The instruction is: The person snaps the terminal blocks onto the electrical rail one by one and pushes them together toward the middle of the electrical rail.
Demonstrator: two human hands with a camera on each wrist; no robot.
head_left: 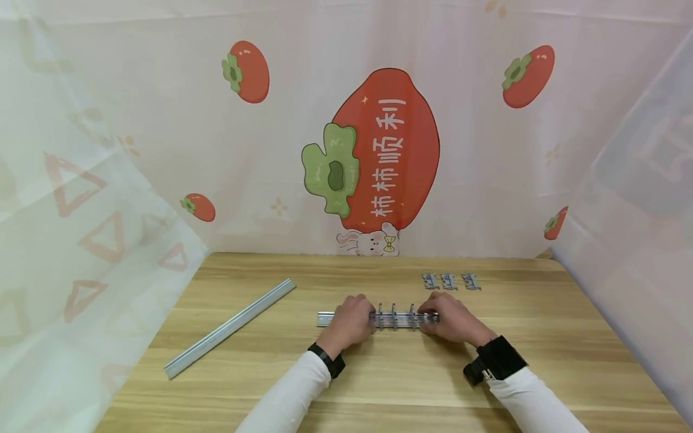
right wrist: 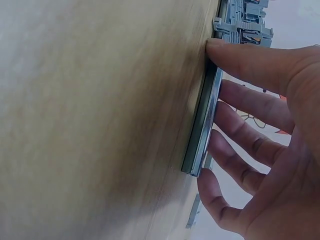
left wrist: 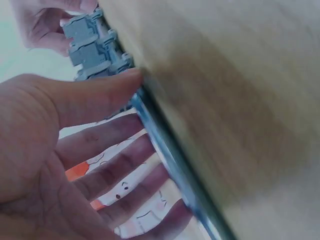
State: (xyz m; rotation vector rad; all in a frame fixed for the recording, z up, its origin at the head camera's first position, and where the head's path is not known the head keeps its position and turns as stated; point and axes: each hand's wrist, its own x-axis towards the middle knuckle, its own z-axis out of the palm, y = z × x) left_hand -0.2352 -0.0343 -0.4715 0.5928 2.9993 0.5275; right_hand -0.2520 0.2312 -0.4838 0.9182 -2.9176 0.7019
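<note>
A short slotted metal DIN rail [head_left: 325, 319] lies crosswise on the table, carrying three grey terminal blocks [head_left: 394, 316] that stand upright and spaced apart. My left hand [head_left: 352, 322] grips the rail left of the blocks, thumb on the near edge and fingers along the far one. Toward the right end, my right hand [head_left: 450, 319] holds the rail between thumb and fingers. In the right wrist view the rail [right wrist: 202, 120] runs under the thumb, its end exposed and a block [right wrist: 245, 32] just past the thumb. The left wrist view shows the grey blocks [left wrist: 95, 47] beyond the left thumb.
A longer metal rail [head_left: 230, 329] lies diagonally on the wooden table [head_left: 379, 391] at the left. Three loose terminal blocks [head_left: 448, 281] lie in a row at the back right. A printed cloth [head_left: 465, 198] hangs behind the table and along its sides.
</note>
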